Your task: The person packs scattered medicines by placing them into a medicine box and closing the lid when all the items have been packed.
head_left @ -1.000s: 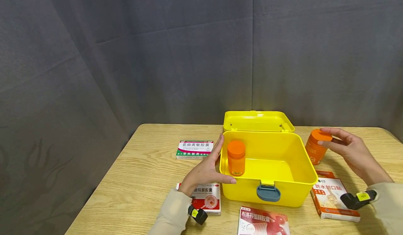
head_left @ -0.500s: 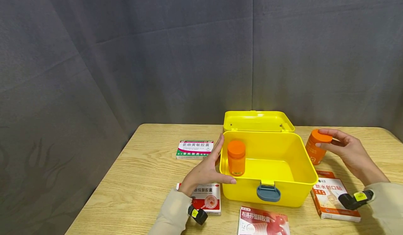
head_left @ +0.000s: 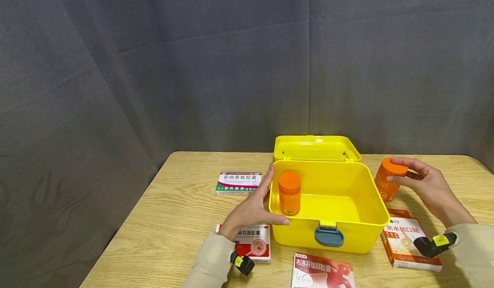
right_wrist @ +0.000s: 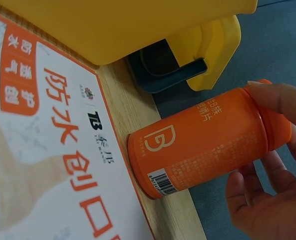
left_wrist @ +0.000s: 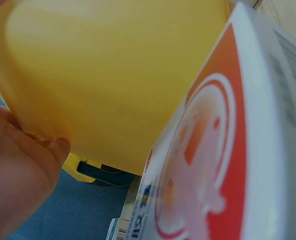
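My left hand [head_left: 251,210] lies against the left end of an open yellow plastic box [head_left: 328,236]. Its fingers stretch along that side and its thumb reaches the front wall. Inside the box, at the left, an orange pill bottle [head_left: 290,198] stands upright. To the right of the box, my right hand [head_left: 434,189] grips the cap of another orange pill bottle [head_left: 387,183], thumb on one side and fingers on the other. The right wrist view shows this bottle's printed side [right_wrist: 197,140], with its base at the wooden tabletop [right_wrist: 180,215].
A white and orange plaster box [head_left: 409,241] lies below the right hand. A red and white capsule box [head_left: 256,238] is partly under the left wrist; another medicine box [head_left: 322,273] lies in front. A green and white medicine box [head_left: 238,183] lies back left. The yellow lid [head_left: 314,147] is folded back.
My right hand has shifted slightly leftward at the bottle's cap, its thumb moving a little further across it. The left hand and the box stay where they were.
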`<state>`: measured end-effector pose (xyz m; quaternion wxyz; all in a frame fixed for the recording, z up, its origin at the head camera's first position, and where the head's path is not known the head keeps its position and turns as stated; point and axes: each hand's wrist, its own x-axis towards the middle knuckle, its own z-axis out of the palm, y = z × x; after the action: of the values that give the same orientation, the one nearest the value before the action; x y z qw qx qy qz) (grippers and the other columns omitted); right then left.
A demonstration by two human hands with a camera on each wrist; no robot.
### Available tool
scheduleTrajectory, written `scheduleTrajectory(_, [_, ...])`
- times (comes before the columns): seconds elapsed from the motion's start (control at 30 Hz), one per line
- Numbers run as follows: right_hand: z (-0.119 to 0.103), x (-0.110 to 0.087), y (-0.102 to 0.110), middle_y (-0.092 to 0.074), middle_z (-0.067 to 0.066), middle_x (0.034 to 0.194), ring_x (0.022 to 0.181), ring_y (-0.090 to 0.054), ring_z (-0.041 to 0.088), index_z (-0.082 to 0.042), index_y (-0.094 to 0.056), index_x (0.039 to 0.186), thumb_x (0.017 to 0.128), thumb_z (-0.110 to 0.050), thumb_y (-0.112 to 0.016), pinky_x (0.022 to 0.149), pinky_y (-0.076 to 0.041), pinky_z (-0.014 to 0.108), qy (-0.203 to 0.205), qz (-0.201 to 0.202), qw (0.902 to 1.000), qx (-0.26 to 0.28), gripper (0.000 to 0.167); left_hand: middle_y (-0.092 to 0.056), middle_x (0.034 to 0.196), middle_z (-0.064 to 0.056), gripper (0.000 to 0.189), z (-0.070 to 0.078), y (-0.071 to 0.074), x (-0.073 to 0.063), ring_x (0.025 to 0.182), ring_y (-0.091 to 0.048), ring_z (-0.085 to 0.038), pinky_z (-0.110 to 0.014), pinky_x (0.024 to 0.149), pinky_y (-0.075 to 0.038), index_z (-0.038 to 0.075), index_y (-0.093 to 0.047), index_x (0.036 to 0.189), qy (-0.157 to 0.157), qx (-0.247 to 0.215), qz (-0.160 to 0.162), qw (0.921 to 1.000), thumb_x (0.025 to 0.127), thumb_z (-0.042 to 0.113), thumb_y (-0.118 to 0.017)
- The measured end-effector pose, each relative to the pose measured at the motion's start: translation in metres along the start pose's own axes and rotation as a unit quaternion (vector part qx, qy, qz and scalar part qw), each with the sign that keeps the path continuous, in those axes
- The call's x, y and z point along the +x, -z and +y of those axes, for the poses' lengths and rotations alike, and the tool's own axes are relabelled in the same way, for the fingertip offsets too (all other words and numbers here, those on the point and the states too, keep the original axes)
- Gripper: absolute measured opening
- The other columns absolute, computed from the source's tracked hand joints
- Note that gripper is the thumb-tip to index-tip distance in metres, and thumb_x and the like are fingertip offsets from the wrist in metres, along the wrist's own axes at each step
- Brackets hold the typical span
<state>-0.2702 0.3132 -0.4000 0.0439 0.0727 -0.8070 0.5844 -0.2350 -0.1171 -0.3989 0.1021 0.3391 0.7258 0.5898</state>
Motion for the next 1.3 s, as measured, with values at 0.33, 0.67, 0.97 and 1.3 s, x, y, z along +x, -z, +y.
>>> scheduleTrajectory(0.33, [-0.002, -0.003, -0.001, -0.061, -0.022, 0.105, 0.090, -0.059, -0.004, -0.018, -0.061, 0.125, 0.088, -0.005, -0.071, 0.073, -0.045, 0.007, 0.003, 0.014, 0.9978, 0.064, 0.041, 0.010, 0.160, 0.013, 0.120, -0.001, -0.001, -0.001, 0.146, -0.004, -0.021, -0.045, 0.115, -0.016, 0.026, 0.004, 0.157, 0.007, -0.015, 0.012, 0.9998, 0.075, 0.023, -0.083])
scheduleTrajectory(0.67, [-0.009, -0.006, -0.003, -0.061, -0.017, 0.107, 0.089, -0.060, -0.003, -0.016, -0.063, 0.123, 0.087, 0.000, -0.071, 0.074, -0.047, 0.008, 0.015, 0.030, 0.9933, 0.110, 0.040, 0.011, 0.160, 0.012, 0.118, 0.000, -0.001, -0.001, 0.146, -0.004, -0.019, -0.043, 0.115, -0.015, 0.027, 0.005, 0.156, 0.012, -0.007, 0.007, 0.9999, 0.076, 0.022, -0.082])
scheduleTrajectory(0.97, [-0.019, -0.011, -0.003, -0.059, -0.015, 0.109, 0.089, -0.060, -0.002, -0.014, -0.063, 0.124, 0.086, -0.005, -0.073, 0.074, -0.047, 0.008, 0.021, 0.038, 0.9956, 0.083, 0.040, 0.011, 0.160, 0.012, 0.123, -0.001, 0.000, -0.001, 0.146, -0.004, -0.018, -0.041, 0.115, -0.016, 0.027, 0.005, 0.156, 0.007, -0.017, 0.008, 0.9998, 0.073, 0.033, -0.084])
scheduleTrajectory(1.3, [-0.030, -0.016, -0.005, -0.061, -0.015, 0.108, 0.087, -0.061, -0.002, -0.014, -0.065, 0.120, 0.084, -0.002, -0.075, 0.073, -0.048, 0.008, 0.032, 0.062, 0.9937, 0.088, 0.039, 0.011, 0.160, 0.011, 0.121, -0.001, 0.000, -0.001, 0.146, -0.003, -0.018, -0.041, 0.115, -0.015, 0.026, 0.005, 0.156, 0.007, -0.010, 0.007, 0.9999, 0.074, 0.031, -0.083])
